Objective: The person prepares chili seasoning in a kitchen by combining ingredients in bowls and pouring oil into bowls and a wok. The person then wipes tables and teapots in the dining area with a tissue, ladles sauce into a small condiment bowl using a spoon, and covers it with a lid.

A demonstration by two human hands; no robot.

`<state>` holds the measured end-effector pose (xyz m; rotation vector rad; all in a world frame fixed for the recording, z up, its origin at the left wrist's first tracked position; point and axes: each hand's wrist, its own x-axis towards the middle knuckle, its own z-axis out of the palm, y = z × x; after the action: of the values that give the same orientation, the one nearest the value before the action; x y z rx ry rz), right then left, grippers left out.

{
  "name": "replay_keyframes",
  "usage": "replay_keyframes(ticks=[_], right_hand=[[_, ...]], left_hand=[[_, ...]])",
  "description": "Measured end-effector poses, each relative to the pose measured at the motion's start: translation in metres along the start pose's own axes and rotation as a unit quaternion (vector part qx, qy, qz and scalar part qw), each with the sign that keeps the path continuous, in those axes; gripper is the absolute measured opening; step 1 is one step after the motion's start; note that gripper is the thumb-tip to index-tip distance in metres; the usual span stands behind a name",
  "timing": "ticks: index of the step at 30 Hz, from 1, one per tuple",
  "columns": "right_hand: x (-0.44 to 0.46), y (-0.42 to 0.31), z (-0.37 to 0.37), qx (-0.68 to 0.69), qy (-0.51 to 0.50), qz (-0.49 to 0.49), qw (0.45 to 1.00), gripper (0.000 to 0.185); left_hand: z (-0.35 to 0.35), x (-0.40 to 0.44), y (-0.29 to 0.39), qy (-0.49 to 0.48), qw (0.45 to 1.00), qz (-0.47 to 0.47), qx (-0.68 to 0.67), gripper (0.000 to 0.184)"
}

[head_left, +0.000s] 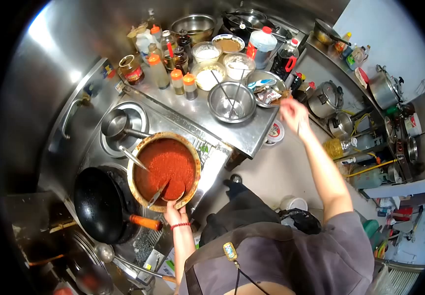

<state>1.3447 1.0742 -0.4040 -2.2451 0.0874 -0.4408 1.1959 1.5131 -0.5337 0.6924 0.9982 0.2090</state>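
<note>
Pot full of red sauce in the left hand's hold, spoons standing in it

The counter is flat, brushed metal, crowded toward the back with bottles and bowls. On the stove beside it sits a round-bottomed wok, black and glossy inside, with a smooth wooden handle; none of the red shows in it. Just beside the wok, at the near side of the stove, is the pot, round and thick-rimmed, its pale edge stained by drips. The sauce is already in it, coarse and grainy in the middle, looser and darker around the sides. It looks well mixed, I judge, but whether it is finished or has work left cannot be told.

On the counter, a shiny, thin-walled steel bowl has two slim sticks leaning in it; next to it, another bowl holds crinkled plastic packets.

The left hand pinches the pot's near rim, its underside partly hidden. The right hand hangs near the packets with fingers bent inward; I cannot tell whether it pinches anything. A metal ladle rests in the sauce. Smallest is a beaded red bracelet around the left wrist.
</note>
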Motion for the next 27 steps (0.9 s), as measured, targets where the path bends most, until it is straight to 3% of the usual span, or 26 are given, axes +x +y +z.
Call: replay_keyframes(ticks=[1, 3, 5, 7, 9, 10, 14, 17, 18, 24, 27], right_hand=[[0.034, -0.018, -0.004, -0.077, 0.025, -0.057, 0.995, 0.022], [0.11, 0.003, 0.013, -0.137, 0.038, -0.086, 0.986, 0.018], [0.181, 0.042, 0.046, -0.191, 0.027, -0.082, 0.978, 0.02], [0.245, 0.093, 0.084, -0.419, -0.071, -0.115, 0.898, 0.023], [0.256, 0.086, 0.101, -0.451, -0.079, -0.103, 0.883, 0.022], [0.264, 0.07, 0.104, -0.456, -0.171, -0.014, 0.874, 0.018], [0.289, 0.084, 0.109, -0.354, -0.241, -0.004, 0.904, 0.025], [0.286, 0.081, 0.109, -0.338, -0.23, -0.012, 0.913, 0.021], [0.285, 0.089, 0.111, -0.366, -0.2, -0.075, 0.906, 0.02], [0.298, 0.114, 0.133, -0.342, -0.205, -0.122, 0.909, 0.021], [0.295, 0.052, 0.093, -0.369, -0.208, -0.132, 0.896, 0.019]], left_hand=[[0.007, -0.012, 0.005, 0.022, 1.0, 0.006, 0.009, 0.037], [0.018, -0.03, 0.009, -0.001, 1.0, 0.01, 0.015, 0.02], [0.041, -0.052, 0.014, 0.035, 0.998, 0.021, 0.054, 0.01], [0.06, -0.062, 0.012, 0.021, 0.998, 0.044, 0.046, 0.012], [0.088, -0.072, 0.01, 0.014, 0.998, 0.063, 0.027, 0.016], [0.1, -0.074, 0.011, -0.001, 0.998, 0.052, 0.018, 0.021], [0.168, -0.09, 0.008, 0.011, 0.998, 0.059, -0.01, 0.023], [0.191, -0.086, 0.011, -0.017, 0.999, 0.013, 0.034, 0.02], [0.2, -0.083, 0.008, -0.003, 0.999, 0.02, 0.03, 0.022], [0.226, -0.076, 0.01, -0.04, 0.998, 0.028, 0.047, 0.017], [0.236, -0.074, 0.012, -0.019, 0.998, 0.04, 0.05, 0.014]])
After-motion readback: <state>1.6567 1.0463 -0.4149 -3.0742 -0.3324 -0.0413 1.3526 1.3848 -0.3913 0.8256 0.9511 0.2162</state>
